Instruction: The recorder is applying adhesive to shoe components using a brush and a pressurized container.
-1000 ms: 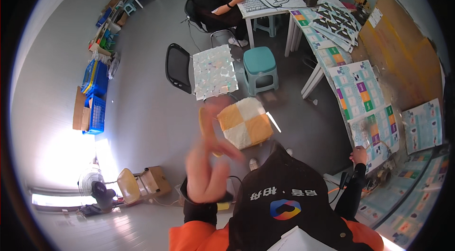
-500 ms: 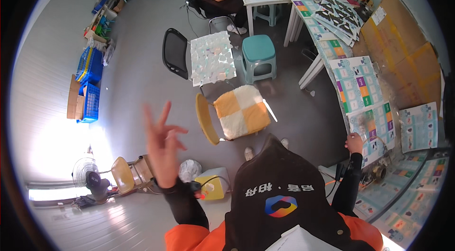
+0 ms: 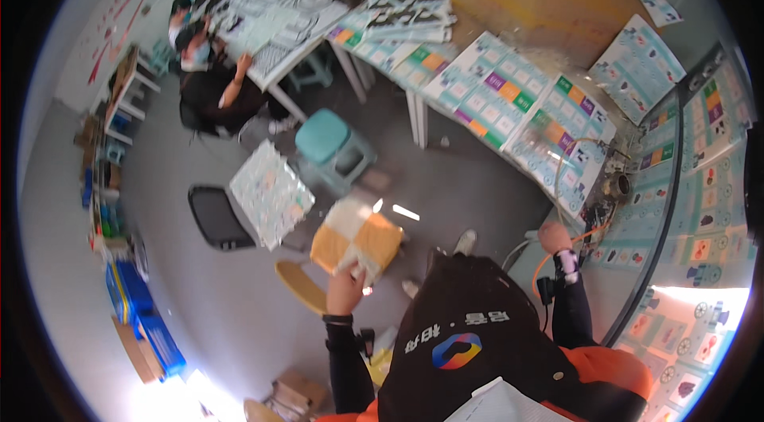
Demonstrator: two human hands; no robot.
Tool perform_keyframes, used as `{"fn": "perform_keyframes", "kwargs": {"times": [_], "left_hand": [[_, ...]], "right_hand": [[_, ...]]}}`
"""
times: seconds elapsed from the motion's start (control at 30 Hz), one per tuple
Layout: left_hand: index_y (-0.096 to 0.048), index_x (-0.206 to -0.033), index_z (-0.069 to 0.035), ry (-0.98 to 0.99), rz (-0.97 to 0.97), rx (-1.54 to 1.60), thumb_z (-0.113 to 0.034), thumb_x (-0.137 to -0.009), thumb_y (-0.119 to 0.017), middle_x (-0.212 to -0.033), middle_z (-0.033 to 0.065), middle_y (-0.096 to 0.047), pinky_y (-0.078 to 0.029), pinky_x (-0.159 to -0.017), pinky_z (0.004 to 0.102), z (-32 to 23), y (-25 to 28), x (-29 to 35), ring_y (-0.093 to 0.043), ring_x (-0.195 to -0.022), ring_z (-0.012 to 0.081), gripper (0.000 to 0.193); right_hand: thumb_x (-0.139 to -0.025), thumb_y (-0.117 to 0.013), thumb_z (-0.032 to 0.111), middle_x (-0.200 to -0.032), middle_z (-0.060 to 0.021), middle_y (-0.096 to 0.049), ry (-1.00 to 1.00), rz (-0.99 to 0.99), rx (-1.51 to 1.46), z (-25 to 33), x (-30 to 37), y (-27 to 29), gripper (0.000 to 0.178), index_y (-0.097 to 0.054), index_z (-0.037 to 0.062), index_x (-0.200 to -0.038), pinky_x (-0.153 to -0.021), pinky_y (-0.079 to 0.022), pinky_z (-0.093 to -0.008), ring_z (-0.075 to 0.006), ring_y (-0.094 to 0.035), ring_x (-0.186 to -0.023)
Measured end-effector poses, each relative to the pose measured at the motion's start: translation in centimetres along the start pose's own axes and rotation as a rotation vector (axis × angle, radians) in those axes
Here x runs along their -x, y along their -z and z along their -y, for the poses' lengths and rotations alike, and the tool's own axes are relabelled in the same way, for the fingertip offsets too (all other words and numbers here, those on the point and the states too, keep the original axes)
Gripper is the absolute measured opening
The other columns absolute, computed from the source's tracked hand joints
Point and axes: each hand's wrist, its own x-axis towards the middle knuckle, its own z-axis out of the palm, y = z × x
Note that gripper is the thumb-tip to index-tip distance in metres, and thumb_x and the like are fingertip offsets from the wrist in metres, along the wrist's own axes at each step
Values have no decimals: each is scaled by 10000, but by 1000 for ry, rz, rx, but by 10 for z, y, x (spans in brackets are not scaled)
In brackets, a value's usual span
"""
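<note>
My left hand (image 3: 345,293) is at the near edge of the cushion (image 3: 380,245), a fluffy orange and white checked pad on a chair with a yellow back (image 3: 302,285). Its fingers overlap the cushion's near white patch and are blurred; whether they grip it or only lie over it I cannot tell. My right hand (image 3: 555,237) is closed beside the near end of the worktable, close to an orange cable (image 3: 543,269). Whatever it may hold is hidden.
Printed sheets (image 3: 497,87) cover the worktable at right, with a large cardboard box (image 3: 533,0) behind. A teal stool (image 3: 322,137), a mosaic-topped seat (image 3: 272,193) and a black chair back (image 3: 219,216) stand ahead. Another person (image 3: 219,95) sits at the far table.
The view has turned to the right. My left hand, raised with fingers spread before, is now down at the cushion. My right hand is off the table sheets and closed near the cable.
</note>
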Motion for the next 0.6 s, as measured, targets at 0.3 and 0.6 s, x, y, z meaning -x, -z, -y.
{"fn": "perform_keyframes", "kwargs": {"times": [0.3, 0.6], "left_hand": [[-681, -1122, -23, -154, 308, -65, -374, -922, -610, -968, 204, -720, -537, -829, 443, -80, -117, -107, -686, -915, 387, 411], [-667, -1044, -22, -471, 407, -226, -302, -887, -623, -949, 237, -692, -518, -830, 529, -269, -145, -217, -652, -930, 444, 324]], "right_hand": [[-855, -626, 187, -947, -222, -712, -113, 65, -233, -107, -41, -37, 296, -681, -17, -1062, -782, -546, -466, -395, -699, -868], [-880, -624, 146, -852, -212, -689, -117, -9, -512, -111, -56, -14, 278, -646, -31, -1093, -688, -536, -425, -328, -691, -722]]}}
